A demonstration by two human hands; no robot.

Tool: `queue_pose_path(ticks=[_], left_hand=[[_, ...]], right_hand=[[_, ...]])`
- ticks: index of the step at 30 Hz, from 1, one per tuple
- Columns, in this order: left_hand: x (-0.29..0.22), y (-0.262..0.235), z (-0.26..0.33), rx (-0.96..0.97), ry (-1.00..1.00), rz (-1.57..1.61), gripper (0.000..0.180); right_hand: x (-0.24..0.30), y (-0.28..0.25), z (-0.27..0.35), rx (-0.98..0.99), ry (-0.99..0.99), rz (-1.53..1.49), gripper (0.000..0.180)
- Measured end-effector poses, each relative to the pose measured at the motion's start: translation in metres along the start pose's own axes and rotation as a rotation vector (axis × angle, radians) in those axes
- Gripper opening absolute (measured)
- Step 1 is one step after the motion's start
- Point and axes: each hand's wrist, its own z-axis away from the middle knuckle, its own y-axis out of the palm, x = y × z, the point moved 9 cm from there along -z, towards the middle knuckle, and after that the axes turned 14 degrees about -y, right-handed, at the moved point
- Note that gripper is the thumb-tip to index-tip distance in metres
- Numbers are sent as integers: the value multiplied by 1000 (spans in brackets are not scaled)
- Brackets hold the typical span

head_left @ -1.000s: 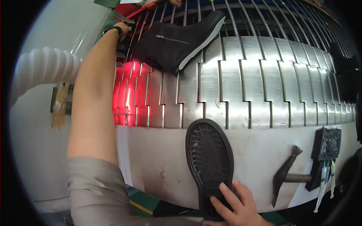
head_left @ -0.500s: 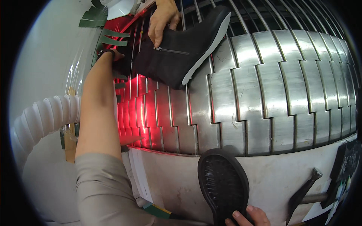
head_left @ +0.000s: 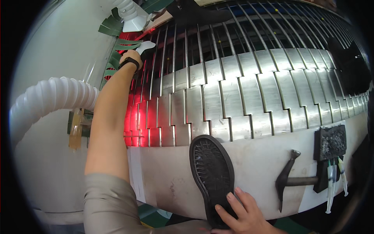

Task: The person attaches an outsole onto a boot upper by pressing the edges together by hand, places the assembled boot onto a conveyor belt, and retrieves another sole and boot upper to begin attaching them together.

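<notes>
My left hand (head_left: 131,59), with a dark band at its wrist, reaches to the far left among the green strips. Its fingers are closed round a smooth white piece (head_left: 146,47), rounded like the end of a shoe sole; most of its length is hidden. Near me, a black shoe sole (head_left: 212,169) lies tilted, its ribbed hollow side up and its far end against the metal slats. My right hand (head_left: 245,212) grips the sole's near end, fingers over the rim, thumb side partly out of view.
A conveyor of metal slats and rods (head_left: 233,93) runs across, red-lit at left. Black boots stand at the far edge (head_left: 198,13) and far right (head_left: 350,66). A hammer (head_left: 300,181), a black block (head_left: 330,142) and syringes (head_left: 331,183) lie at right; a white hose (head_left: 58,95) is at left.
The boot with the white sole edge and the other person's hand have left the middle of the conveyor. The white piece now shows in my left hand. The whole view has shifted.
</notes>
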Motion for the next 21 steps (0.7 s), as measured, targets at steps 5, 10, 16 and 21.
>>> queue_pose_path(ticks=[5, 10, 16, 21], left_hand=[[-13, -75, 114, -177, 231, 148, 73], [13, -146, 219, -268, 341, 505, 75], [116, -225, 343, -244, 337, 1127, 88], [198, -230, 430, -137, 503, 1783, 63]], right_hand=[[6, -11, -6, 3, -63, 41, 70], [9, -33, 13, -276, -136, -29, 52], [21, -38, 59, -436, -39, -65, 18], [63, -32, 89, -314, -59, -86, 17]])
